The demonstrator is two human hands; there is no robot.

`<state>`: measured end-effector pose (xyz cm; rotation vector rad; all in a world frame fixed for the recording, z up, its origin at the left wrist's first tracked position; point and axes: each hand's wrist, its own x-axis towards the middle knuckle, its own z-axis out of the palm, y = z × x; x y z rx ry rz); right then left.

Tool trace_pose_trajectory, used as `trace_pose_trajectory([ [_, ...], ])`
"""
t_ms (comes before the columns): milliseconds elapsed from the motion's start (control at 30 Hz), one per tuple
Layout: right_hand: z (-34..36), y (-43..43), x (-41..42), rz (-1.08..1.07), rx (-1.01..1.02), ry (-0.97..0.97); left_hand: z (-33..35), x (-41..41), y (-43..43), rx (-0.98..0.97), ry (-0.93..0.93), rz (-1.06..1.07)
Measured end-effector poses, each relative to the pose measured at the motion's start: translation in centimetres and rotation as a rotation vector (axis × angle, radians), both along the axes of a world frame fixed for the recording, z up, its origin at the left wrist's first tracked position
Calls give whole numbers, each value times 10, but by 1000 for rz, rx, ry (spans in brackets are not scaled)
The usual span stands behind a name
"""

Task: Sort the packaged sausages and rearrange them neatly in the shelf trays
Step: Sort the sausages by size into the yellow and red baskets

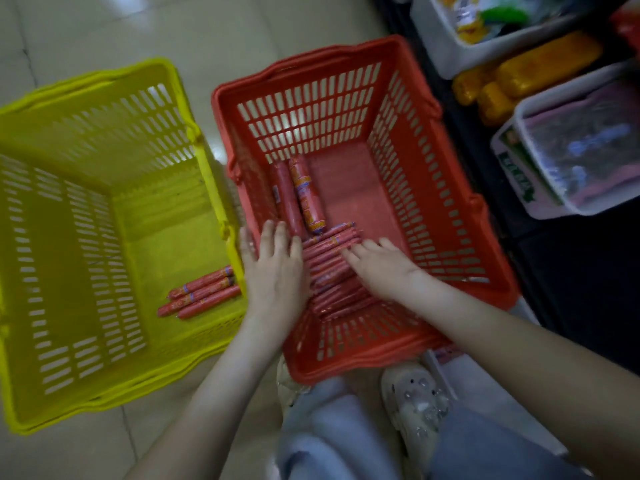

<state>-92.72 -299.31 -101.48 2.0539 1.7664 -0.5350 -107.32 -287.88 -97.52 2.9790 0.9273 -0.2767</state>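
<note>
both hands: your left hand [273, 271], right hand [384, 268] flat, fingers straight, on thin sausages [332, 268]
red basket [450, 188]: frame centre, holds them
yellow basket [69, 237]: frame left, loose sausages [201, 292]

Person, head view | left hand [277, 271], right hand [384, 268]: bare | forearms [214, 393]: bare to the frame edge | trousers [329, 427]: pale blue-grey, denim-like cloth | shoe [415, 407]: cream, clog type, rounded toe, small shiny charms on the upper

Dim, soft indoor light; motion blur throughout; wide-angle bending at edges; faint glare on floor tiles [214, 26].
</note>
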Motion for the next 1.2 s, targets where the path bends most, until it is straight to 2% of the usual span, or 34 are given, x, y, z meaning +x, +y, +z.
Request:
trace_pose_trajectory([
  [133, 68, -72, 31, -121, 503, 30, 18, 30, -52, -171, -168, 9],
  [233, 88, -154, 39, -356, 767, -24, 27, 57, -112, -359, -270, -186],
  [300, 82, -209, 35, -563, 836, -48, 24, 70, -146, -407, -244, -312],
  [367, 55, -255, 23, -692, 686, -98, 16, 76, -167, -404, -149, -405],
  [433, 16, -286, 8, -726, 388, -101, 7, 77, -172, -369, -60, -456],
  [500, -20, -305, -3, -659, 135, -50, 0, 81, -175, -334, 0, -462],
  [533, -36, -307, -7, -598, 86, -32, -1, 82, -175, -335, 14, -468],
  [667, -79, -280, -9, -406, 40, -4, -6, 82, -176, -383, 6, -487],
  [767, -98, -254, 5, -321, -35, -145, -5, 83, -177, -365, -38, -500],
  [867, -115, -241, 21, -399, -3, -152, -4, 82, -178, -371, -68, -501],
  [1000, -118, -234, 21, -322, -185, -145, -3, 81, -180, -359, -84, -479],
  [1200, -118, -254, 8, -298, -117, -109, -1, 79, -181, -342, -79, -461],
])
